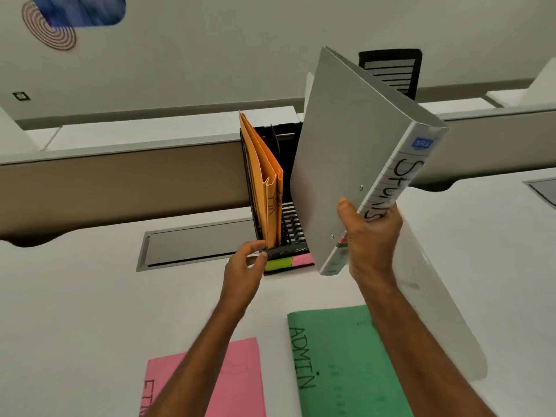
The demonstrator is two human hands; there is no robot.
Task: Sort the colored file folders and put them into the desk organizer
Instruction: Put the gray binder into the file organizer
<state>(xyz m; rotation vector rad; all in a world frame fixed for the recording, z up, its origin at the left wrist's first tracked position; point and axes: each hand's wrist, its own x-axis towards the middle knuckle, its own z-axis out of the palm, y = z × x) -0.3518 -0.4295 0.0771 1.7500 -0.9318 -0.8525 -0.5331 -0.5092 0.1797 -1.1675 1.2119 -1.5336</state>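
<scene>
The right hand point(371, 236) is clamping the low spine of a stiff grey ring binder point(355, 164), tilted above the right side of the black mesh desk organizer point(288, 236). It looks bulky and rigid, so gripping the spine suits it. The left hand point(243, 266) is pinching the organizer's near left corner, beside the floppy orange folders point(264, 182)

I held the grey ring binder point(355, 164) tilted in the air above the black mesh desk organizer point(288, 251), its spine label hand-lettered in black. Two orange folders point(264, 182) stood upright in the organizer's leftmost slot. A green folder point(340, 362) marked ADMIN lay flat on the desk near me, and a pink folder point(237, 383) lay flat to its left.
</scene>
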